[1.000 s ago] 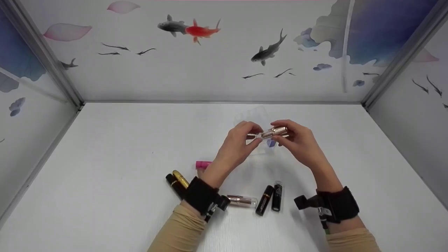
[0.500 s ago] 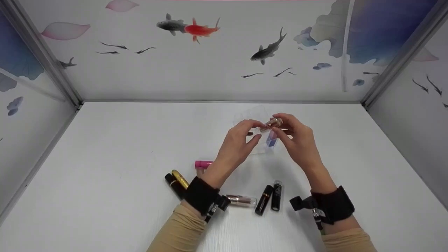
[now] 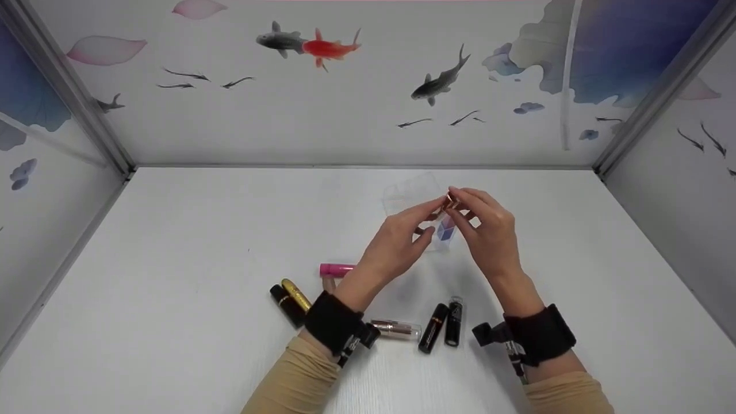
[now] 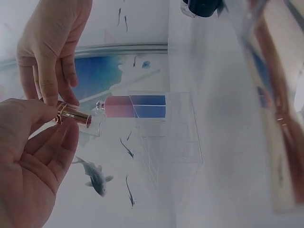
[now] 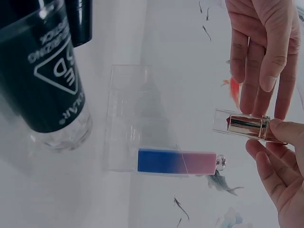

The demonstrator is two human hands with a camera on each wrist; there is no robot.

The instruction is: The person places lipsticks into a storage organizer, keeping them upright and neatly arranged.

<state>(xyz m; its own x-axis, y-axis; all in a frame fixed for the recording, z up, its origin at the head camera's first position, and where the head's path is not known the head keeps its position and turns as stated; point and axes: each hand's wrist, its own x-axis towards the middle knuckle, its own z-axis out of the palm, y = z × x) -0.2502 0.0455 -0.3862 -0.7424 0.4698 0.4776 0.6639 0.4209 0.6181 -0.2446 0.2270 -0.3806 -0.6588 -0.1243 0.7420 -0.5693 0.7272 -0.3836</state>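
My right hand point(image 3: 489, 233) pinches a rose-gold lipstick point(image 5: 249, 126) with its clear cap pointing down, above the back of the table. A dark red tip shows through the cap in the right wrist view. Fingers of my left hand point(image 3: 397, 247) reach out to the lipstick's upper part and touch it; its thumb stands apart. Just below and beyond is a clear plastic holder point(image 5: 118, 95), stepped into compartments. A blue-and-pink lipstick tube point(image 5: 175, 161) with a clear knob stands in one compartment, towards the right.
Nearer on the white table lie two black lipstick tubes point(image 3: 434, 329), a rose-gold tube point(image 3: 397, 329), a gold tube point(image 3: 295, 294), another black tube point(image 3: 286, 305) and a pink tube point(image 3: 335, 270). Printed wall panels point(image 3: 356, 132) enclose the back and sides.
The lipstick has swung from lying nearly level to standing cap down. My right hand has moved slightly left and up with it. The left hand's pinch on the cap end has loosened.
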